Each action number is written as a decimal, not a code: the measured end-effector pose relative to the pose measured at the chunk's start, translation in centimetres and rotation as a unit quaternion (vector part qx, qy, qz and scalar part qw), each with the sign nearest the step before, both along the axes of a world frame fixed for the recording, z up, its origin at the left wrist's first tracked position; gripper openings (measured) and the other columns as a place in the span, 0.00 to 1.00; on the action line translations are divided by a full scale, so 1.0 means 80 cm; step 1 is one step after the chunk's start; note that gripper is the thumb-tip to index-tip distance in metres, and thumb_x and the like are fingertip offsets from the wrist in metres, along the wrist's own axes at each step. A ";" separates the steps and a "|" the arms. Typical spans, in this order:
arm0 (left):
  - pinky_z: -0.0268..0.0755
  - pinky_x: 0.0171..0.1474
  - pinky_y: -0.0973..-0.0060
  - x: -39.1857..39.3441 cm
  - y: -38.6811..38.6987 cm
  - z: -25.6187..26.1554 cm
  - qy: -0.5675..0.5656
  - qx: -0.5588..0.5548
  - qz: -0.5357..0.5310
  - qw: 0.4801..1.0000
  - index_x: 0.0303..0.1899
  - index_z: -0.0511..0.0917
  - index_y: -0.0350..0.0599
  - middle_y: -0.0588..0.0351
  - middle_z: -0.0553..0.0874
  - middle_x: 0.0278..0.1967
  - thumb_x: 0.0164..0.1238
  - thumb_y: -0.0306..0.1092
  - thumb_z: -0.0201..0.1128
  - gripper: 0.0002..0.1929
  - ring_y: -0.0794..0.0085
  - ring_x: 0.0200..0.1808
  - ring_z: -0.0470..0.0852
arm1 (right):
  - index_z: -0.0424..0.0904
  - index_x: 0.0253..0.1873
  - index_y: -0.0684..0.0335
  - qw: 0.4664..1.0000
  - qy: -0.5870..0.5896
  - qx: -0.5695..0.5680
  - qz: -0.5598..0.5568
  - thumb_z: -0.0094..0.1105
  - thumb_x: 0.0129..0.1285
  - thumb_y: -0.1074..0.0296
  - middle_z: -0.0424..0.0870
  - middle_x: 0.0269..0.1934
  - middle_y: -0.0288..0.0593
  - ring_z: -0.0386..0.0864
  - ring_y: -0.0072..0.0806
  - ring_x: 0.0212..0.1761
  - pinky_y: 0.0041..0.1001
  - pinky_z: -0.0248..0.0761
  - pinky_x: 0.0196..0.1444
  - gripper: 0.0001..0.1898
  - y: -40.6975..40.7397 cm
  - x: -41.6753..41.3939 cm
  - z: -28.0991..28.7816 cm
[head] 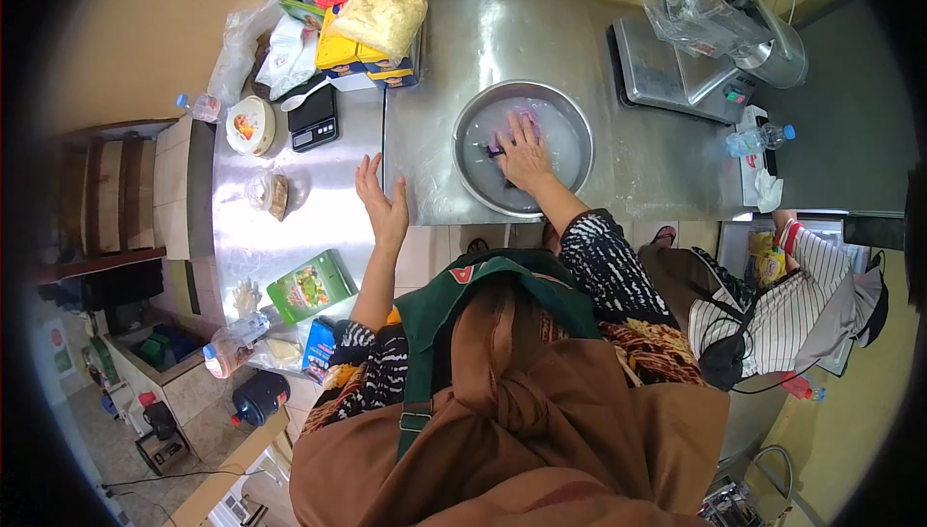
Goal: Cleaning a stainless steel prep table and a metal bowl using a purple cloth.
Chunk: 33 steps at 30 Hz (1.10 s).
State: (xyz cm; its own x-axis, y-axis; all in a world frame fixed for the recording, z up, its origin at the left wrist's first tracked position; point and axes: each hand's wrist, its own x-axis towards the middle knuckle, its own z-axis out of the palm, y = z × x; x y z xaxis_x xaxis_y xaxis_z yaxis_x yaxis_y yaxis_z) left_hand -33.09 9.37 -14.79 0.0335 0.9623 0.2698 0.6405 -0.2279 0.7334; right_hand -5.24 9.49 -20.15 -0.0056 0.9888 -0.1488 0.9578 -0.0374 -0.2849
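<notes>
A round steel basin (pixel 464 165) of cloudy water stands on the steel table in front of me. My right hand (pixel 525 154) is inside it, palm down, its fingers spread over a purple-pink item (pixel 523 120), perhaps a cloth or plastic. A small dark piece (pixel 495 152) shows by the thumb, and another dark shape lies under the wrist. What is beneath the palm is hidden. Raised near the table's front edge, left of the basin, my left hand (pixel 384 201) is empty with its fingers apart.
Left are a black digital scale (pixel 314 121) with a spoon, a lidded tub (pixel 250 126), a jar (pixel 269 194), a green box (pixel 310 287) and stacked yellow boxes (pixel 339 49). Right stand a larger steel scale (pixel 663 67) and a water bottle (pixel 753 141). Another person (pixel 768 310) works close on my right.
</notes>
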 end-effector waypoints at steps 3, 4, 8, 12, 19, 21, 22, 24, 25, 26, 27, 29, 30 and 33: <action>0.52 0.72 0.53 0.023 -0.002 0.019 -0.047 -0.017 -0.042 0.998 0.67 0.65 0.44 0.44 0.66 0.69 0.67 0.32 0.60 0.27 0.50 0.72 0.60 | 0.64 0.72 0.48 0.999 -0.017 0.041 -0.006 0.53 0.65 0.55 0.47 0.78 0.48 0.43 0.52 0.79 0.57 0.47 0.73 0.29 0.004 0.007 -0.001; 0.52 0.72 0.53 0.030 -0.003 0.027 -0.050 -0.016 -0.054 0.997 0.67 0.65 0.44 0.44 0.66 0.69 0.67 0.32 0.60 0.27 0.50 0.72 0.60 | 0.64 0.72 0.48 0.999 -0.021 0.043 -0.018 0.53 0.65 0.55 0.47 0.78 0.48 0.43 0.52 0.79 0.57 0.47 0.73 0.29 0.005 0.006 -0.001; 0.67 0.63 0.63 0.064 -0.017 0.061 -0.146 -0.116 -0.113 0.976 0.68 0.65 0.43 0.47 0.75 0.62 0.69 0.30 0.58 0.27 0.61 0.65 0.72 | 0.61 0.73 0.46 0.999 0.035 -0.023 -0.003 0.53 0.65 0.59 0.49 0.77 0.48 0.46 0.49 0.78 0.51 0.53 0.72 0.30 0.015 0.002 0.038; 0.67 0.60 0.71 0.106 -0.013 0.056 -0.236 -0.195 -0.249 0.919 0.67 0.67 0.43 0.52 0.79 0.58 0.71 0.30 0.57 0.24 0.69 0.60 0.75 | 0.62 0.71 0.52 0.988 0.119 0.050 -0.085 0.58 0.62 0.64 0.54 0.75 0.50 0.61 0.50 0.72 0.47 0.62 0.68 0.31 0.026 0.030 0.033; 0.67 0.64 0.51 0.183 0.021 0.042 -0.398 -0.662 -0.099 0.627 0.70 0.52 0.30 0.32 0.66 0.65 0.69 0.63 0.51 0.44 0.45 0.64 0.71 | 0.81 0.45 0.66 0.969 0.187 0.019 -0.159 0.56 0.64 0.51 0.85 0.40 0.61 0.83 0.50 0.47 0.44 0.75 0.51 0.21 0.021 0.051 0.038; 0.68 0.63 0.49 0.181 0.044 0.020 -0.450 -0.708 -0.084 0.538 0.70 0.50 0.28 0.30 0.65 0.65 0.69 0.64 0.50 0.46 0.44 0.63 0.71 | 0.82 0.45 0.65 0.946 0.276 -0.030 -0.166 0.56 0.63 0.50 0.85 0.39 0.60 0.83 0.51 0.44 0.45 0.75 0.49 0.21 0.012 0.035 0.089; 0.70 0.61 0.47 0.189 0.052 0.012 -0.492 -0.747 -0.073 0.441 0.70 0.47 0.26 0.28 0.64 0.65 0.69 0.65 0.49 0.48 0.43 0.63 0.71 | 0.82 0.46 0.64 0.913 0.360 -0.073 -0.179 0.57 0.63 0.49 0.85 0.38 0.58 0.84 0.52 0.41 0.45 0.75 0.46 0.22 0.005 0.032 0.109; 0.71 0.59 0.44 0.224 0.065 0.001 -0.481 -0.732 -0.081 0.475 0.66 0.56 0.23 0.30 0.69 0.63 0.69 0.62 0.51 0.44 0.42 0.62 0.73 | 0.82 0.44 0.63 0.949 0.282 0.102 -0.093 0.56 0.63 0.47 0.85 0.32 0.56 0.84 0.52 0.36 0.46 0.75 0.41 0.22 -0.005 0.040 0.085; 0.71 0.58 0.44 0.212 0.086 -0.035 -0.487 -0.693 -0.098 0.522 0.62 0.62 0.26 0.32 0.73 0.61 0.69 0.60 0.52 0.39 0.44 0.59 0.76 | 0.82 0.44 0.63 0.944 0.302 0.116 -0.061 0.55 0.63 0.46 0.85 0.34 0.56 0.83 0.53 0.40 0.46 0.74 0.45 0.23 -0.007 0.025 0.096; 0.72 0.57 0.43 0.202 0.103 -0.068 -0.492 -0.650 -0.114 0.567 0.59 0.69 0.29 0.35 0.77 0.58 0.69 0.57 0.54 0.34 0.46 0.56 0.79 | 0.82 0.44 0.63 0.952 0.284 0.103 -0.045 0.55 0.63 0.45 0.85 0.37 0.56 0.82 0.53 0.44 0.45 0.72 0.50 0.23 -0.009 0.012 0.097; 0.72 0.57 0.43 0.188 0.118 -0.101 -0.495 -0.646 -0.105 0.571 0.59 0.69 0.29 0.35 0.77 0.58 0.69 0.57 0.54 0.34 0.46 0.56 0.79 | 0.82 0.45 0.64 0.953 0.288 0.074 -0.056 0.55 0.63 0.45 0.85 0.38 0.57 0.80 0.54 0.46 0.45 0.71 0.52 0.24 -0.013 -0.004 0.106; 0.65 0.66 0.48 0.149 0.145 -0.140 -0.509 -0.655 -0.156 0.536 0.62 0.70 0.33 0.38 0.77 0.57 0.71 0.57 0.50 0.33 0.48 0.62 0.75 | 0.82 0.46 0.65 0.951 0.303 0.042 -0.042 0.55 0.63 0.45 0.84 0.39 0.58 0.79 0.54 0.48 0.45 0.70 0.54 0.24 -0.010 -0.033 0.117; 0.65 0.66 0.48 0.158 0.141 -0.132 -0.508 -0.656 -0.151 0.538 0.62 0.70 0.33 0.38 0.77 0.57 0.71 0.57 0.50 0.33 0.48 0.62 0.75 | 0.82 0.46 0.66 0.948 0.307 0.083 -0.037 0.55 0.63 0.44 0.85 0.39 0.57 0.81 0.51 0.46 0.44 0.72 0.52 0.26 -0.010 -0.026 0.109; 0.74 0.58 0.55 0.219 0.089 -0.065 -0.460 -0.593 -0.096 0.654 0.56 0.76 0.45 0.47 0.82 0.52 0.69 0.55 0.56 0.25 0.55 0.53 0.81 | 0.83 0.47 0.68 0.853 0.496 -0.081 -0.140 0.54 0.65 0.40 0.86 0.34 0.51 0.85 0.39 0.36 0.39 0.77 0.45 0.30 -0.002 0.026 0.106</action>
